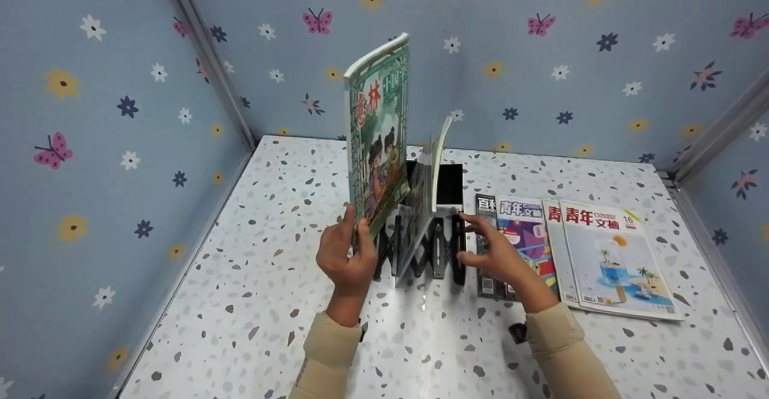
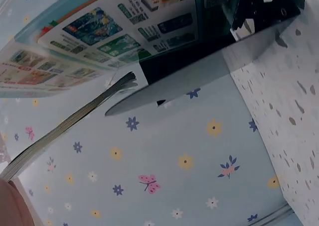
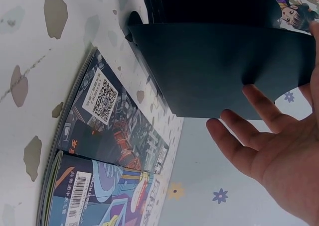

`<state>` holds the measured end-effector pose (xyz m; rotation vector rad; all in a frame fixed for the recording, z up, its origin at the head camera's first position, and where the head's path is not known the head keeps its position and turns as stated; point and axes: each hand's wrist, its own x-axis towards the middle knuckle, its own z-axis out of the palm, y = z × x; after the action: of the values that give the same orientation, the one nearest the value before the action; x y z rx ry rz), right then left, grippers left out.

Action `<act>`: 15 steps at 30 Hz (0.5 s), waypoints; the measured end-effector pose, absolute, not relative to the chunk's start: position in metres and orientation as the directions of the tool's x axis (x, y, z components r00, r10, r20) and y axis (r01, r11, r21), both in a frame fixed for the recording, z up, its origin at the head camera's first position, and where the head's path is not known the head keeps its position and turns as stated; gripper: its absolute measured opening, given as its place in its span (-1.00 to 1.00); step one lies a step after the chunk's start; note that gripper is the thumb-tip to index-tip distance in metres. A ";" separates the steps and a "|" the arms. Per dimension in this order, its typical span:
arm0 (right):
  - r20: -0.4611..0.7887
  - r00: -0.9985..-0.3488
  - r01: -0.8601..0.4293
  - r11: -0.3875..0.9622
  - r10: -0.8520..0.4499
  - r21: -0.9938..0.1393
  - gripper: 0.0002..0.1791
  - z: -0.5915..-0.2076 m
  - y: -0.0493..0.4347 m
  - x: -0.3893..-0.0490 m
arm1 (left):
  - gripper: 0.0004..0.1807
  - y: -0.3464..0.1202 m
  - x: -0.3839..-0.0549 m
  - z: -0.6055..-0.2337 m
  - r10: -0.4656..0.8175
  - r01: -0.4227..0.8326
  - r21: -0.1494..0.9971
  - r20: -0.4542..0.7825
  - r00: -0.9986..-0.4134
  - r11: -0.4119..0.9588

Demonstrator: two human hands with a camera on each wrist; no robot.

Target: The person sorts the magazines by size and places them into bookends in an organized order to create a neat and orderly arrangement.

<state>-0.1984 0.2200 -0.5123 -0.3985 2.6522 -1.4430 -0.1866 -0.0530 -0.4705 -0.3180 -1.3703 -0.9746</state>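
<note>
My left hand [image 1: 349, 258] pinches the lower near corner of a magazine with a green illustrated cover [image 1: 378, 140], holding it upright above the left side of a black expandable book rack [image 1: 459, 249]. Its page edge [image 2: 75, 117] shows in the left wrist view. Another thin magazine [image 1: 440, 164] stands in the rack, seen nearly edge-on in the head view. At the rack's right end panel [image 3: 214, 66] is my right hand [image 1: 495, 253], its fingers extended and a fingertip touching the panel. The lower edge of the green magazine is partly hidden by my left hand.
To the right of the rack lie several magazines: a dark one [image 3: 119, 121], a purple one [image 1: 528, 237], and white-covered ones [image 1: 622, 261] that overlap. Patterned panels [image 1: 528, 86] enclose the speckled white table [image 1: 264, 219] at the back and sides.
</note>
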 end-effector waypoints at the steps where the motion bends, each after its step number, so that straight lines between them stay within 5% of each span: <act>1: 0.038 -0.962 -0.178 0.514 -0.272 -0.839 -0.14 -0.513 0.220 -0.198 | -0.56 -0.050 -0.187 -0.474 -0.382 0.727 0.336 0.918 -0.108 0.599; 15: 0.066 -0.951 -0.210 0.472 -0.303 -0.856 -0.16 -0.514 0.218 -0.199 | -0.71 -0.027 -0.184 -0.524 -0.350 0.729 0.346 0.924 -0.154 0.591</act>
<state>-0.1990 0.2175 -0.5144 -0.4571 2.6122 -1.4997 -0.1841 -0.0273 -0.5243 -0.3441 -1.4383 -0.9753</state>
